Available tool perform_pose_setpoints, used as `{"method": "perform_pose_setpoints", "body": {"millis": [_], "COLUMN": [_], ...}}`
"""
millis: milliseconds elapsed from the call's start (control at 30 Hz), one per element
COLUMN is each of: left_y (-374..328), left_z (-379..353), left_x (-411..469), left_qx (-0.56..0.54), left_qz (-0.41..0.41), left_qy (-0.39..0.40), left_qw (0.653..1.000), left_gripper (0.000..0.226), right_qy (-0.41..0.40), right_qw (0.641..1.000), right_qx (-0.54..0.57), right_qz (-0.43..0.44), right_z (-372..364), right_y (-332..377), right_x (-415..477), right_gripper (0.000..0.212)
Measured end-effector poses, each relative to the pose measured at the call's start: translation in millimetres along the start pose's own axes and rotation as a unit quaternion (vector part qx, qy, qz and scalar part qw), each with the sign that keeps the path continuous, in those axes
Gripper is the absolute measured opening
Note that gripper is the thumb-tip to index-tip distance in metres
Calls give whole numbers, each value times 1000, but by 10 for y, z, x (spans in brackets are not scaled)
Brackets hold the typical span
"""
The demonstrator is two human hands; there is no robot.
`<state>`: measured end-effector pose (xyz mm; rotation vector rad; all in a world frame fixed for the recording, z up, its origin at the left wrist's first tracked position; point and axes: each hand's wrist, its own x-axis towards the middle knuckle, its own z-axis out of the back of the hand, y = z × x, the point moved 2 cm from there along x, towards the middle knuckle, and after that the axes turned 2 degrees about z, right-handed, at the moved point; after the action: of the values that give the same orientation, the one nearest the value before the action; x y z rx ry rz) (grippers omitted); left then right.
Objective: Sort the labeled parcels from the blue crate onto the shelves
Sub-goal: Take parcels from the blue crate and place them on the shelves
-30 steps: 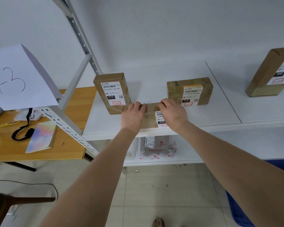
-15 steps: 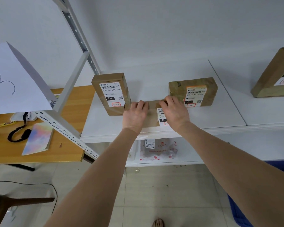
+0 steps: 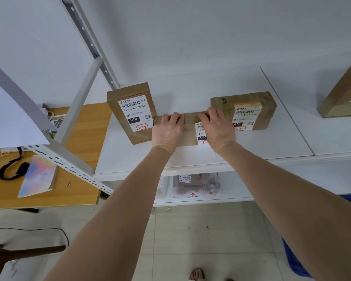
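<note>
A flat brown parcel [image 3: 188,130] with a white "060" label lies on the white shelf [image 3: 211,157], between two other cardboard parcels. My left hand [image 3: 167,131] grips its left half, fingers curled over the far edge. My right hand [image 3: 216,128] grips its right half the same way and hides part of the label. An upright "010" parcel [image 3: 133,111] stands just left of my left hand. A wider "010" parcel [image 3: 245,110] stands just right of my right hand. A corner of the blue crate [image 3: 294,258] shows at the lower right.
Another cardboard parcel [image 3: 344,92] leans at the far right of the shelf. A plastic-wrapped parcel [image 3: 195,185] lies on the shelf below. A wooden table [image 3: 83,179] with small items is at the left, behind the grey shelf post [image 3: 69,161]. A paper sign [image 3: 10,118] hangs at the left.
Both hands have pushed the flat parcel a little deeper onto the shelf, into the gap between the two standing parcels. The camera has shifted slightly.
</note>
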<state>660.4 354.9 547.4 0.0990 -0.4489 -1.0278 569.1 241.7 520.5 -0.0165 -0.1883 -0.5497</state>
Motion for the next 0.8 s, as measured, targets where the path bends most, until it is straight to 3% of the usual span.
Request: {"method": "perform_pose_setpoints", "body": {"millis": [500, 700, 800], "left_y": [54, 109, 275], "left_z": [-167, -270, -138], "left_x": [220, 229, 253], "left_qx": [15, -36, -51], "left_qz": [3, 0, -4], "left_qy": [-26, 51, 5], "left_qw": [1000, 998, 999], "left_gripper": [40, 48, 48], "right_qy": [-31, -11, -13], "right_qw": [999, 1000, 1000], "right_qx": [13, -11, -6], "right_qz": [-21, -16, 3], "right_z": [-87, -23, 38], "right_y": [-38, 40, 155], "right_x": [242, 232, 240], "right_gripper": [50, 56, 61]}}
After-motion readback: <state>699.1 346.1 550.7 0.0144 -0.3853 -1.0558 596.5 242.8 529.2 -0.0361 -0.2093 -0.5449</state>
